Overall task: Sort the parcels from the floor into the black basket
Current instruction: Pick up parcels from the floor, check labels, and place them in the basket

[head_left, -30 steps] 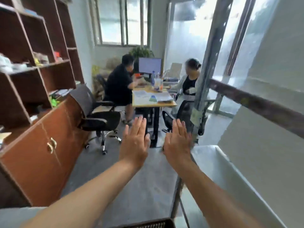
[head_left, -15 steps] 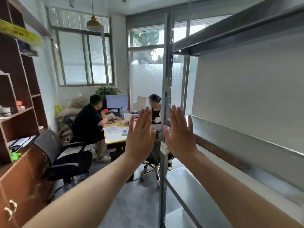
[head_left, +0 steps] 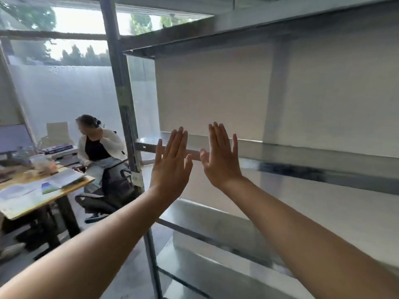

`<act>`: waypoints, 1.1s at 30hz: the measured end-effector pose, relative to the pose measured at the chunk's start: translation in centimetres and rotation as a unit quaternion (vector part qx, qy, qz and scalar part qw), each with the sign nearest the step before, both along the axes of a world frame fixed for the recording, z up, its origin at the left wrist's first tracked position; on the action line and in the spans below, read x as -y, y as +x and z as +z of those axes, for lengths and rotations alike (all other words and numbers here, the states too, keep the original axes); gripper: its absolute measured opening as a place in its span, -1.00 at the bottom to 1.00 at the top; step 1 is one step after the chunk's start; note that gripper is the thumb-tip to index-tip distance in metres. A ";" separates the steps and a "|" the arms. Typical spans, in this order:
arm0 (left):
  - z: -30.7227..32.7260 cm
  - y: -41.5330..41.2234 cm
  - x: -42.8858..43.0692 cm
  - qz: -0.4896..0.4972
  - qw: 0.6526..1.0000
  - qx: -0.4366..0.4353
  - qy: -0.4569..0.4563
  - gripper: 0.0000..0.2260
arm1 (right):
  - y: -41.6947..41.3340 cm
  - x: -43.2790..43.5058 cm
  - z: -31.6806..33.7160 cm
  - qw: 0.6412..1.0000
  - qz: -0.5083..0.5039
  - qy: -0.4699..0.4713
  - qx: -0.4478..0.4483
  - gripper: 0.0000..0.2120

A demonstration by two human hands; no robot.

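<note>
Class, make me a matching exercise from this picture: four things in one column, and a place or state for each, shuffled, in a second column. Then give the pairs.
Column 1
1. left hand
2. seated person
3. desk
4. shelf upright

Column 2
a. strewn with papers
b. grey metal, standing vertical
c. raised, open, fingers straight
d. wearing a white cardigan over a black top

Pairs: 1-c; 2-d; 3-a; 4-b
</note>
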State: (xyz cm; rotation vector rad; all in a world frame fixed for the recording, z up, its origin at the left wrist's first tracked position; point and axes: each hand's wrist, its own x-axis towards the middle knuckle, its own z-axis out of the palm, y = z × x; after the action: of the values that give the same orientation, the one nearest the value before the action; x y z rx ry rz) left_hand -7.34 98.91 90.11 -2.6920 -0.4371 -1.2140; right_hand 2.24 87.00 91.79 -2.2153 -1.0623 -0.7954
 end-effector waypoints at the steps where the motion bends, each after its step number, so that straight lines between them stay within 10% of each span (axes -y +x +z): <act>1: 0.1 0.3 0.9 -0.020 1.000 0.000 -0.007 -0.46 | -0.2 1.3 -0.1 1.000 -0.018 -0.005 -0.001 -0.39; 20: -1.5 3.8 35.1 -0.368 0.926 -0.053 -0.064 -0.46 | -6.2 40.3 -2.8 0.921 -0.386 -0.004 -0.060 -0.39; 33: -8.2 -1.8 66.0 -0.521 0.841 -0.148 -0.011 -0.48 | -20.6 71.9 -10.4 0.786 -0.604 0.018 -0.134 -0.38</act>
State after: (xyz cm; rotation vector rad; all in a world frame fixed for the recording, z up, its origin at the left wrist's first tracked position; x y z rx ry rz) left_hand -9.17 32.93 81.86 -3.0717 1.2133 -0.8500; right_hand -18.32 15.10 81.38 -2.7135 0.6767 -0.8703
